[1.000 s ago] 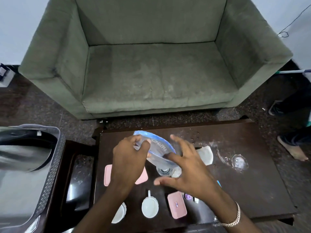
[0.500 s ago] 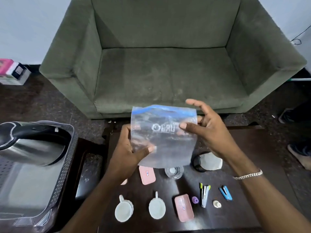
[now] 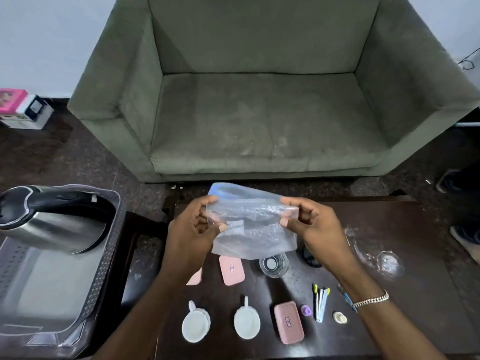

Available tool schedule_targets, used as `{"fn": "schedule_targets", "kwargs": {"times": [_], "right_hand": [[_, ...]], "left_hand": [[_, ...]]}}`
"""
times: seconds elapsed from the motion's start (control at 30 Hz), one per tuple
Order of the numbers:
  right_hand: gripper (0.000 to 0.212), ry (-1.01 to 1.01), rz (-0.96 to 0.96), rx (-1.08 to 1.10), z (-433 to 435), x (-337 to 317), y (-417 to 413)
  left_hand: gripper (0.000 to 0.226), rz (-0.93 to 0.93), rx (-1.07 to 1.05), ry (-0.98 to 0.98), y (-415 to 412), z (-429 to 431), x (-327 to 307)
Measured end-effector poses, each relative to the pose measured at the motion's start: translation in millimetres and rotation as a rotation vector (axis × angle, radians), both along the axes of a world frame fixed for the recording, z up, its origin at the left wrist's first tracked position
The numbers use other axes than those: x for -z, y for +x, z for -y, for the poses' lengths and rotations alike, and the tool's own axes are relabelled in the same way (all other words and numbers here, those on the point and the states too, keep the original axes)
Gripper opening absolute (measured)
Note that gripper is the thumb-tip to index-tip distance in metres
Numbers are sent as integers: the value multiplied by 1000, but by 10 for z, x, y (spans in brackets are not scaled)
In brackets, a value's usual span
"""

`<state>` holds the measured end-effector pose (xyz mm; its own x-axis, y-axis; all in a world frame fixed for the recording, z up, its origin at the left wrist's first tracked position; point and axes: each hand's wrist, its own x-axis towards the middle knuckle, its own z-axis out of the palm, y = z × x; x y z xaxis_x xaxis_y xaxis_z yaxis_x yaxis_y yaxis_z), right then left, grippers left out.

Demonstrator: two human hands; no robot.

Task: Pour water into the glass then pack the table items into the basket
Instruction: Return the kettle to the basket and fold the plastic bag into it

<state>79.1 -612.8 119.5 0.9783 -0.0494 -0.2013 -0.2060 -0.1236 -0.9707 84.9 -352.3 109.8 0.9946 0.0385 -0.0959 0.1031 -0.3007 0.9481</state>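
Observation:
Both hands hold a clear zip bag (image 3: pixel 250 224) with a blue top edge above the dark table (image 3: pixel 415 281). My left hand (image 3: pixel 193 231) pinches its left side, my right hand (image 3: pixel 315 229) its right side. Below the bag stands a glass (image 3: pixel 273 265) of water. On the table lie pink cases (image 3: pixel 231 270) (image 3: pixel 288 322), two white cups (image 3: pixel 195 326) (image 3: pixel 246 323), several pens (image 3: pixel 320 302), a purple cap (image 3: pixel 306 311) and a small cream cap (image 3: pixel 339 317). At the left a grey basket (image 3: pixel 109 255) holds a steel kettle (image 3: pixel 52 224).
A green sofa (image 3: pixel 259 113) stands just behind the table. Water is spilled on the table's right part (image 3: pixel 384 261). A dark round object (image 3: pixel 311 258) sits partly hidden behind my right wrist. Boxes (image 3: pixel 23 110) lie on the floor far left; someone's feet (image 3: pixel 465 235) are at the right.
The bag has come down from chest height and been tipped flatter, its blue edge now pointing away. Both hands have shifted their pinch to the bag's sides. The view has tilted slightly.

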Motion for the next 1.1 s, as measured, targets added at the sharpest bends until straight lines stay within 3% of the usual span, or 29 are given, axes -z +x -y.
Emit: {"fn": "schedule_targets", "kwargs": {"times": [0.2,0.33,0.53,0.67,0.7,0.77,0.9,1.1], "right_hand": [[14,-127,56,-64,-57,-13,15],[10,-9,81,-70,-112,-57,9],[21,77,70,-45,-429,41,4],[14,76,92,41,-793,112,45],[24,103,99,23,-909,113,47],[45,124,108,-69,-1116,111,38],[29,39,110,-165,-1533,135,45],[42,-95,23,-322,-2180,267,58]], "left_hand": [[30,89,-34,99,5,-101,-7],[13,99,12,11,17,-271,25],[34,50,5,-275,-102,-480,36],[16,60,77,-113,-185,-708,76],[15,57,65,-90,-203,-792,77],[23,40,28,-77,-226,-957,66],[38,27,33,20,-279,-1395,44],[49,3,-13,92,-488,-2118,85]]}}
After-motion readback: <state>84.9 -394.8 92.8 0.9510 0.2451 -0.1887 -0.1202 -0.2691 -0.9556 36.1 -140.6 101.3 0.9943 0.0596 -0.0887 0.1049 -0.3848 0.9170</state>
